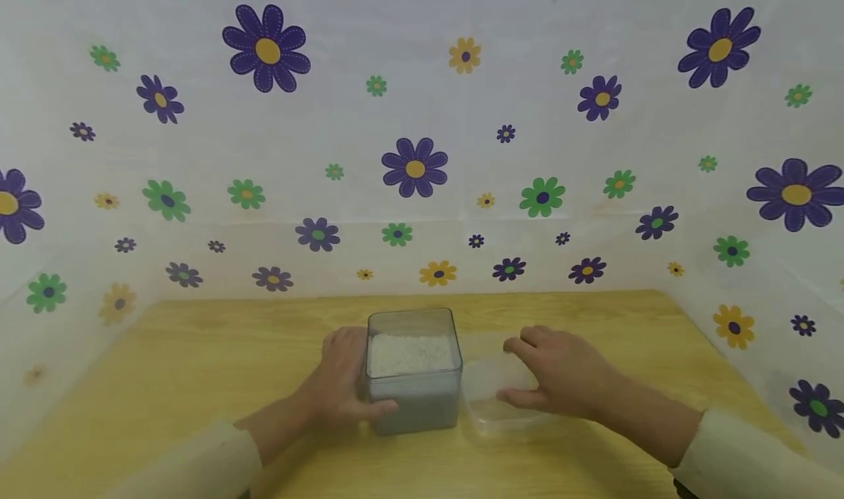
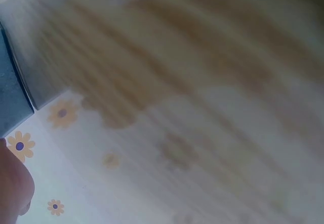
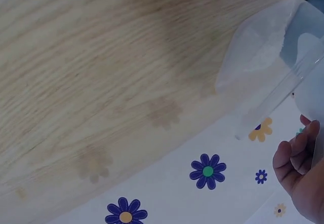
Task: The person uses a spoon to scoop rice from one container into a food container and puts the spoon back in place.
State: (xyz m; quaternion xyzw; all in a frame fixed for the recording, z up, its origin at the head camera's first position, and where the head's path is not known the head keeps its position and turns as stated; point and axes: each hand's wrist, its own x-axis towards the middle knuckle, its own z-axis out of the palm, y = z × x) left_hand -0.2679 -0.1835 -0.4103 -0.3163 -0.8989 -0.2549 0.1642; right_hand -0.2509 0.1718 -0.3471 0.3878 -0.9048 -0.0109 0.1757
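Observation:
In the head view a square, see-through grey canister stands uncovered on the table, with white, grainy contents like rice filling it to below the rim. My left hand grips its left side, thumb across the front and fingers round the back. To the canister's right, my right hand holds a shallow clear plastic lid between thumb and fingers. Seen from the right wrist, that lid overlaps the canister, with the curled fingers beside it. The left wrist view catches only the canister's side and one fingertip.
A light wood-grain table lies under both hands. White cloth printed with purple, green and yellow flowers hangs behind it and along both sides.

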